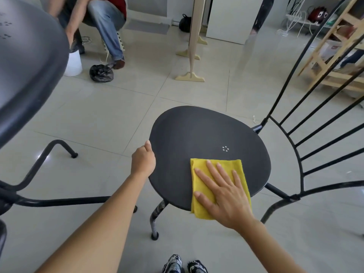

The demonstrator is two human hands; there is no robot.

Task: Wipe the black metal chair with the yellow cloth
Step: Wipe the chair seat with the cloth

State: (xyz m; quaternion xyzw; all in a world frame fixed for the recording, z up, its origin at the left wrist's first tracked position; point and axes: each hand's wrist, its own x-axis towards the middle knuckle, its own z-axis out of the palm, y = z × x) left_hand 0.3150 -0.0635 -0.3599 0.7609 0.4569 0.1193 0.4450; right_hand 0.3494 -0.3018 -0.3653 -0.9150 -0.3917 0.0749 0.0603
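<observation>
The black metal chair (197, 134) stands on the tiled floor in front of me, its round seat facing up and its barred backrest (315, 125) rising to the right. A folded yellow cloth (199, 205) lies on the near right part of the seat and hangs slightly over the edge. My right hand (222, 196) presses flat on the cloth with straight, spread fingers. My left hand (143, 158) grips the seat's left rim, thumb on top and fingers curled under the edge.
A second black chair (25, 62) looms at the left, its legs reaching across the floor. A seated person (102, 18), a white bucket (73, 64) and a black bag (101, 73) are behind it. Wooden stands (191, 56) and wooden shelves (334, 46) stand at the back.
</observation>
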